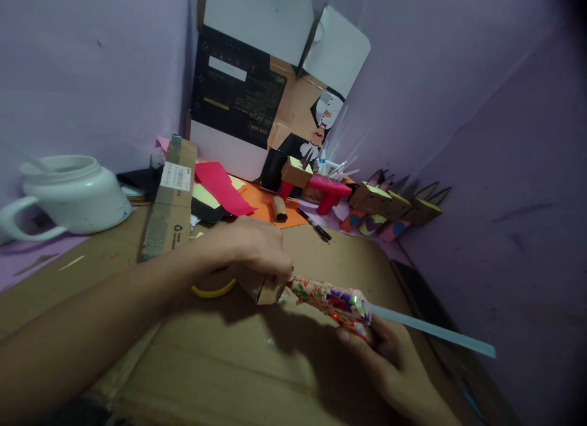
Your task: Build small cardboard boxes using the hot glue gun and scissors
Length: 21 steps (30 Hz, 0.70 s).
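Glue gun [323, 296] held close to a cardboard piece [269, 291].
At five o'clock, the right hand [387, 359] grips the gun's handle, a glue stick [431, 329] protruding toward four. At seven, the left hand [259, 246] closes on the cardboard beside the gun's front; keeping fingers clear there seems wise. Beyond, at eleven, an opened box [236, 93] stands.

- A craft corner, apparently in a home, between purple walls [481, 96].
- Cardboard [206, 365] covers the table [13, 278].
- White pot [77, 200] at nine o'clock.
- Small card models [373, 200] at three o'clock.
- Glue gun [325, 301] at five o'clock.
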Available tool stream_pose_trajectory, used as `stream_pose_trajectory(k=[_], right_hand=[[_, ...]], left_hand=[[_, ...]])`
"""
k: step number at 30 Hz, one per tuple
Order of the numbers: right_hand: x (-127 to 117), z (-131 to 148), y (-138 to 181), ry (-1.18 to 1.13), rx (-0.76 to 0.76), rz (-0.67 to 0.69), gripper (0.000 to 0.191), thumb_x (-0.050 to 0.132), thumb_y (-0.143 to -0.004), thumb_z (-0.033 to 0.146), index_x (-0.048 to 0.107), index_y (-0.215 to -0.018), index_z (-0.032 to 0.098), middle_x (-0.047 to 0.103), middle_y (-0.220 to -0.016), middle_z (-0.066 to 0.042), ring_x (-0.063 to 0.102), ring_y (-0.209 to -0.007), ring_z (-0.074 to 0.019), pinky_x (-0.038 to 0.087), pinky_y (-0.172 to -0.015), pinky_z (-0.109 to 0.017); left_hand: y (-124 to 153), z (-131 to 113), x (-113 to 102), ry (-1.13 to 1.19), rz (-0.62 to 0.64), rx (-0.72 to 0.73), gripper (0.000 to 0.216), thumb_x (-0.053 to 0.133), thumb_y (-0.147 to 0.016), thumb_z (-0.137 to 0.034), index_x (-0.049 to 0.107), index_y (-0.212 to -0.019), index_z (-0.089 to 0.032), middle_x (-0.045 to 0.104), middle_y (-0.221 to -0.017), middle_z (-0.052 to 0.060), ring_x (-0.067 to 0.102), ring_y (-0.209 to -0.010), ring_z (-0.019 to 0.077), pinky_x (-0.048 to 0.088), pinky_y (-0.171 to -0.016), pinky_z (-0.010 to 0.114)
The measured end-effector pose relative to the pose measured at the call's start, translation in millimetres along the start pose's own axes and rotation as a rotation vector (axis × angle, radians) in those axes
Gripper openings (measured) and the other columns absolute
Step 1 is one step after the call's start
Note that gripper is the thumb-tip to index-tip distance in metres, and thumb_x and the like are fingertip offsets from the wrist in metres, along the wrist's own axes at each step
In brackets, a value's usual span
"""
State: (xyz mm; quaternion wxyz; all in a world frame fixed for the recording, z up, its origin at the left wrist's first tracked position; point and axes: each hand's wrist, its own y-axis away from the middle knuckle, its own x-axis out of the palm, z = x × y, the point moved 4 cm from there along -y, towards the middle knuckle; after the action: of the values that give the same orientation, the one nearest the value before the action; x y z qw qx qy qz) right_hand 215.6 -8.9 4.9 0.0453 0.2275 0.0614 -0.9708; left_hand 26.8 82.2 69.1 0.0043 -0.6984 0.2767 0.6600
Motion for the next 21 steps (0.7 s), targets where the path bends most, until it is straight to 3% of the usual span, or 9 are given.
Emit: stream_pose_trajectory(k=[3,8,12,18,21], right_hand=[[1.3,-6.4,2.6,0.044,0.019,0.033,0.035,0.065,-0.073,0.042,0.073,-0.092,0.014,0.074,-0.089,-0.013,0.069,-0.08,-0.029,0.057,-0.071,-0.036],[-0.7,-23.4,6.7,0.138,-0.004,-0.014,0.035,0.065,-0.075,0.04,0.072,-0.098,0.014,0.073,-0.1,-0.014,0.069,-0.078,-0.028,0.057,-0.065,-0.034],[-5.4,-27.3,8.0,0.175,-0.079,-0.127,0.033,0.065,-0.076,0.04,0.071,-0.099,0.017,0.075,-0.091,-0.013,0.068,-0.08,-0.0292,0.056,-0.066,-0.034],[-6.7,-20.8,8.3,0.281,-0.194,-0.117,0.025,0.061,-0.08,0.037,0.07,-0.092,0.017,0.073,-0.08,-0.009,0.068,-0.074,-0.0271,0.055,-0.065,-0.031],[-2.6,-17.7,7.5,0.33,-0.224,-0.063,0.024,0.059,-0.083,0.032,0.067,-0.1,0.018,0.072,-0.077,-0.007,0.068,-0.068,-0.0233,0.054,-0.063,-0.027]], left_hand=[[0.3,-1.0,0.2,0.005,-0.005,0.013,0.047,0.058,-0.05,-0.048,0.076,-0.076,-0.014,0.069,-0.063,0.016,0.058,-0.053,0.0269,0.042,-0.048,0.033],[1.6,-1.8,-0.2,0.018,-0.02,0.028,0.048,0.056,-0.051,-0.048,0.076,-0.077,-0.013,0.07,-0.066,0.018,0.058,-0.055,0.0291,0.042,-0.048,0.035],[0.7,0.2,0.4,0.034,-0.032,0.018,0.045,0.057,-0.051,-0.048,0.076,-0.074,-0.014,0.07,-0.068,0.018,0.059,-0.057,0.0302,0.042,-0.05,0.035],[-1.3,1.8,0.9,0.069,-0.043,-0.017,0.039,0.061,-0.049,-0.047,0.075,-0.071,-0.017,0.071,-0.068,0.015,0.061,-0.061,0.0285,0.043,-0.055,0.033],[-0.6,1.1,0.9,0.076,-0.04,-0.026,0.036,0.062,-0.049,-0.046,0.075,-0.068,-0.019,0.071,-0.067,0.014,0.061,-0.064,0.0282,0.043,-0.058,0.032]])
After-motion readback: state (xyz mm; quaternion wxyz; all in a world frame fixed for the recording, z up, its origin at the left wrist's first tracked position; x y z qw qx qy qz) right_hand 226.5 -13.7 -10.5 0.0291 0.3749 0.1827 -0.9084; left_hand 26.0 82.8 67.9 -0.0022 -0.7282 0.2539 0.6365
